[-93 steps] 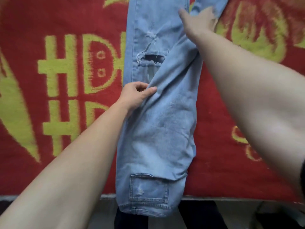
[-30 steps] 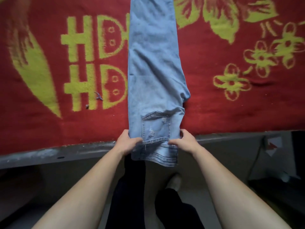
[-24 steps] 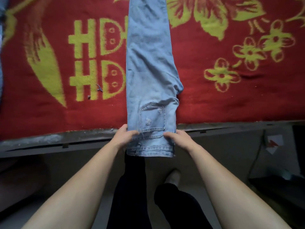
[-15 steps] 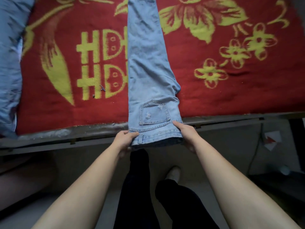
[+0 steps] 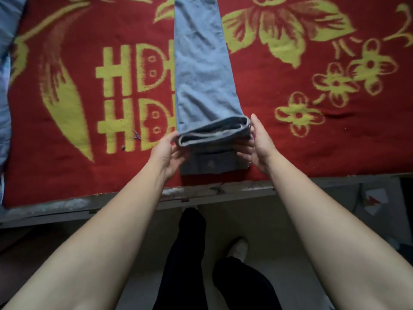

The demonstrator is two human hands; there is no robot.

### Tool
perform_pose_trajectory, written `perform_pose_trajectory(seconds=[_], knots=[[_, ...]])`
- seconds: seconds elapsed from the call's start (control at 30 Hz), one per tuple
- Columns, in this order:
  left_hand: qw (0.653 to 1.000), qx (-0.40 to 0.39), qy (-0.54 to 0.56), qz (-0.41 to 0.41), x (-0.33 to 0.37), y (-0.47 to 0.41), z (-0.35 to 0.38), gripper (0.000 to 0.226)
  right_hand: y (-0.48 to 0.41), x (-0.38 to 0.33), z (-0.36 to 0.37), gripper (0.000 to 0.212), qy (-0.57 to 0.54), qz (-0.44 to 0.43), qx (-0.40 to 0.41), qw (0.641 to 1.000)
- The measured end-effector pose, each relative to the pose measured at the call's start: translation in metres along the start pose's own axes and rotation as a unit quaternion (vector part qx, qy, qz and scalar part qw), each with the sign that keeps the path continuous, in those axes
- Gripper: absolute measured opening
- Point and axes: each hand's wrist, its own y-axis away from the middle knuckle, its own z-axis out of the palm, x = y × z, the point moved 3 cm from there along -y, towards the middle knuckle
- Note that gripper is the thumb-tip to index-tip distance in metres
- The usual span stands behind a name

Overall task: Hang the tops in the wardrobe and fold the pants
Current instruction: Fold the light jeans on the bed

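Observation:
Light blue jeans (image 5: pixel 202 70), folded lengthwise into one narrow strip, lie on the red blanket and run away from me out of the top of the view. Their waist end is lifted off the blanket and turned over toward the legs. My left hand (image 5: pixel 167 151) grips the left side of that lifted waistband. My right hand (image 5: pixel 257 142) grips its right side, thumb up along the edge and fingers under the cloth. The part of the jeans beneath the lifted end lies in shadow.
The red blanket (image 5: pixel 312 135) with yellow flowers and characters covers a bed whose grey edge (image 5: pixel 212 193) runs across below my hands. Another blue cloth (image 5: pixel 5 74) lies at the far left. My dark trouser legs and a pale shoe (image 5: pixel 238 249) stand on the floor.
Both hands have lifted the waist end from over the bed's edge and carried it forward, folding it over the legs. The back pocket no longer shows on top.

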Motion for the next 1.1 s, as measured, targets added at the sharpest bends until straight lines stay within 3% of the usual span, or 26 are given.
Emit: perform_pose_trajectory(seconds=[0.1, 0.17, 0.3, 0.43, 0.53, 0.73, 0.87, 1.1], knots=[[0.999, 0.001, -0.031, 0.011, 0.017, -0.035, 0.003, 0.015, -0.035, -0.011, 0.011, 0.061, 0.047, 0.003, 0.035, 0.998], [0.993, 0.045, -0.104, 0.017, 0.016, -0.055, -0.002, 0.033, -0.055, -0.009, 0.01, 0.066, 0.153, -0.017, 0.077, 0.985], [0.943, 0.122, -0.309, 0.012, 0.0, -0.081, -0.018, 0.06, -0.07, 0.005, 0.001, 0.066, 0.443, -0.066, 0.122, 0.886], [0.918, 0.102, -0.384, -0.02, -0.022, -0.096, -0.022, 0.064, -0.071, 0.03, -0.002, 0.097, 0.568, -0.041, 0.07, 0.819], [0.909, 0.122, -0.399, -0.008, -0.026, -0.113, -0.025, 0.054, -0.075, 0.041, 0.0, 0.115, 0.579, -0.041, 0.038, 0.813], [0.881, 0.157, -0.445, 0.042, -0.027, -0.122, -0.023, 0.054, -0.078, 0.052, -0.004, 0.11, 0.557, -0.132, 0.122, 0.811], [0.932, 0.117, -0.341, 0.035, -0.035, -0.11, -0.017, 0.035, -0.069, 0.048, -0.009, 0.099, 0.554, -0.172, 0.147, 0.801], [0.961, 0.101, -0.259, 0.01, -0.034, -0.058, -0.009, 0.029, -0.024, 0.038, -0.015, 0.073, 0.565, -0.197, 0.116, 0.793]])
